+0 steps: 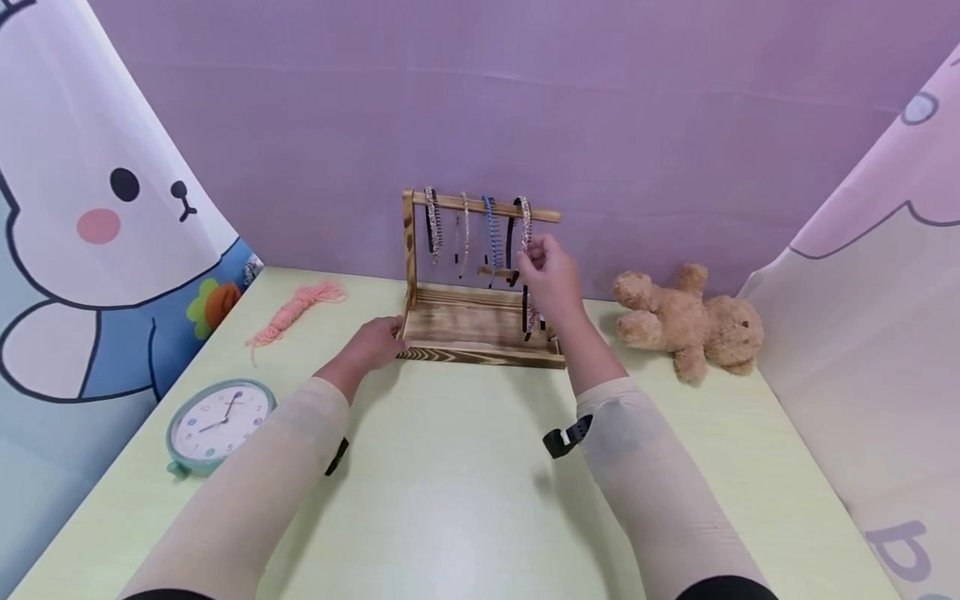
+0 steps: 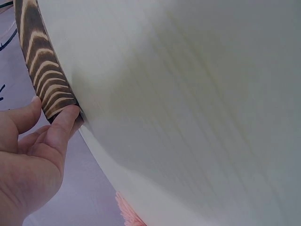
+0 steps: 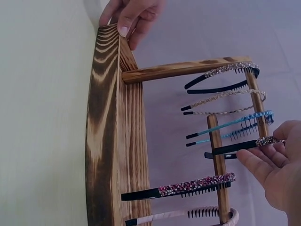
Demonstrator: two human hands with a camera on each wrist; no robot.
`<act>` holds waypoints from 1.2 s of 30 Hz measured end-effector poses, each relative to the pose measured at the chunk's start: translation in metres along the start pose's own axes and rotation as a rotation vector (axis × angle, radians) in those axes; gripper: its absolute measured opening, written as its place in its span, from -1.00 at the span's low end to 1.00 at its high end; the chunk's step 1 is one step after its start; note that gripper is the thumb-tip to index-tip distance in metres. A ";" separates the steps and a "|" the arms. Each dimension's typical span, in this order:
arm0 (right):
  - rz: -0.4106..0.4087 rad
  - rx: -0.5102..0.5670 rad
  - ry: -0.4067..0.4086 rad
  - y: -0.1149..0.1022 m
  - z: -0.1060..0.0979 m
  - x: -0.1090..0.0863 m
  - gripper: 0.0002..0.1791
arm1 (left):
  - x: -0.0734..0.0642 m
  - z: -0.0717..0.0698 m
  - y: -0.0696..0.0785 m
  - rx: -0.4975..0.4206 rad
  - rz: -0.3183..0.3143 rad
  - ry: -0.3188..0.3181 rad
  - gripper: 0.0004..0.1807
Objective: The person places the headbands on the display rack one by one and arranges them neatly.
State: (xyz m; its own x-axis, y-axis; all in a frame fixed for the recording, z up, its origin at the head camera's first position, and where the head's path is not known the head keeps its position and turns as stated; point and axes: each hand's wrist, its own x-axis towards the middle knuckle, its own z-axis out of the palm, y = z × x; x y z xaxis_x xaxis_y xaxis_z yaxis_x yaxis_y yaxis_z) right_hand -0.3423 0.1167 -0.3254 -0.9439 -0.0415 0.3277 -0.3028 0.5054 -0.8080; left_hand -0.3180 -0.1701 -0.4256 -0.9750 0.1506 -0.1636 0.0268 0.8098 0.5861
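Note:
A wooden headband rack (image 1: pixel 480 357) with striped grain stands at the back of the table. My left hand (image 1: pixel 373 343) grips its front left corner between thumb and fingers. Several headbands hang along the upper bar: a glittery black one (image 3: pixel 230 69), a braided beige one (image 3: pixel 211 100) and a blue one (image 3: pixel 235 123). At the right of that row, my right hand (image 1: pixel 553 275) pinches a sparkly black headband (image 3: pixel 240 145) that hangs over the bar. Lower down, a pink-jewelled headband (image 3: pixel 197 185) and a pale pink one (image 3: pixel 169 214) hang on the shorter bar (image 3: pixel 217 162).
A pink yarn bundle (image 1: pixel 296 312) lies left of the rack, with a green-rimmed clock (image 1: pixel 222 421) nearer the front. A brown teddy bear (image 1: pixel 686 323) lies to the right. Purple cloth (image 1: pixel 480 100) hangs behind the table, and printed curtains flank it.

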 end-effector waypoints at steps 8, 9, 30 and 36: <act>0.045 -0.108 -0.020 0.001 0.002 0.000 -0.62 | 0.000 0.000 0.001 0.009 0.011 -0.001 -0.39; 0.053 -0.112 -0.021 0.001 0.002 0.000 -0.61 | 0.000 0.000 0.001 0.015 0.014 -0.001 -0.38; 0.075 -0.091 -0.043 0.000 -0.011 -0.004 -0.50 | 0.002 0.004 -0.006 -0.003 0.031 0.013 -0.41; 0.028 -0.041 0.014 0.002 -0.027 -0.017 -0.56 | 0.002 0.002 -0.006 -0.011 0.026 0.007 -0.40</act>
State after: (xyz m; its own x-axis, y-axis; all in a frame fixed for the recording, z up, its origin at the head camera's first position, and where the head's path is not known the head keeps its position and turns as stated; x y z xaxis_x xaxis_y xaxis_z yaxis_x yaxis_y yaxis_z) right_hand -0.3239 0.1418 -0.3195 -0.9500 -0.0151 0.3119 -0.2700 0.5416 -0.7961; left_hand -0.3199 -0.1732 -0.4310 -0.9755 0.1678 -0.1424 0.0501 0.7992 0.5990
